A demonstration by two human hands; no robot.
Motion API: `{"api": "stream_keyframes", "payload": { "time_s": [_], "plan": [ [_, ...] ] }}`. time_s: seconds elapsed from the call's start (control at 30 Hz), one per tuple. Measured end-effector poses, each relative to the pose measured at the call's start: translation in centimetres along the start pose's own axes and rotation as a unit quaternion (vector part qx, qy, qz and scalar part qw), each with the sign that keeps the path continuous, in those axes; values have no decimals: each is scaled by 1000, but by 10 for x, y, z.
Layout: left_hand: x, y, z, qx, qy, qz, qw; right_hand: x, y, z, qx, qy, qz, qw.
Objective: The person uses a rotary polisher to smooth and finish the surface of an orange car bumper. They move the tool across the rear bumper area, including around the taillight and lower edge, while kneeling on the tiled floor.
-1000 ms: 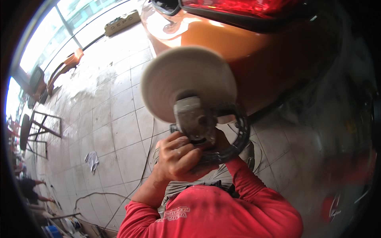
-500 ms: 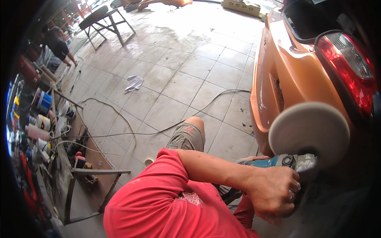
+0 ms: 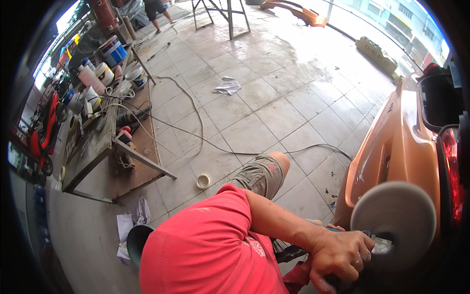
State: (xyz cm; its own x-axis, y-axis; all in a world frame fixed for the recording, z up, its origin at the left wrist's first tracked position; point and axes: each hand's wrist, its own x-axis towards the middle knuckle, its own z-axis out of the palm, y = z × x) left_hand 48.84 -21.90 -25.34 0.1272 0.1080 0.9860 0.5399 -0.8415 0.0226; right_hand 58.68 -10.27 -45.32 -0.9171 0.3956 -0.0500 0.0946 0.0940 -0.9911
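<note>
My left hand (image 3: 340,252) is wrapped round the front of an electric polisher, close by its metal head (image 3: 382,245). The polisher's round pale pad (image 3: 394,215) is blurred, as if spinning, and overlaps the lower part of an orange car body (image 3: 374,152). Whether the pad touches the paint I cannot tell. Beyond my left forearm, a few fingers of my right hand (image 3: 334,227) show against the tool's blue body; the rest of that hand is hidden. To the right of the pad is a red tail light (image 3: 450,166).
On the left stands a metal-framed bench (image 3: 93,159) holding paint cans (image 3: 113,51) and bottles. A cable (image 3: 235,153) crosses the tiled floor. A tape roll (image 3: 202,182) and a crumpled cloth (image 3: 227,85) lie there. Another person (image 3: 155,11) is far off, near a metal stand (image 3: 230,22).
My view has swung, so floor and bench sit further right and the car lies closer to the right edge. Both hands stay at the polisher; its pad remains blurred.
</note>
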Motion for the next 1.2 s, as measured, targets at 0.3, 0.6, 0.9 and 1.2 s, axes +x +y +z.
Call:
{"api": "stream_keyframes", "payload": {
  "time_s": [0.3, 0.6, 0.9, 1.2],
  "plan": [
    [3, 0, -23, -33, 2, -15, 999, 0, -5, -8, 0, 26, 3, 1000],
    [-29, -54, -67, -166, 72, -55, 982, -7, -13, 14, 0, 161, 35, 986],
    [-72, -136, -150, -280, 69, -65, 955, 76, -15, 91, -2, 247, 34, 968],
    [-128, -252, -233, -211, 192, -306, 908, 212, -84, 115, -38, 270, 34, 962]
  ]
}}
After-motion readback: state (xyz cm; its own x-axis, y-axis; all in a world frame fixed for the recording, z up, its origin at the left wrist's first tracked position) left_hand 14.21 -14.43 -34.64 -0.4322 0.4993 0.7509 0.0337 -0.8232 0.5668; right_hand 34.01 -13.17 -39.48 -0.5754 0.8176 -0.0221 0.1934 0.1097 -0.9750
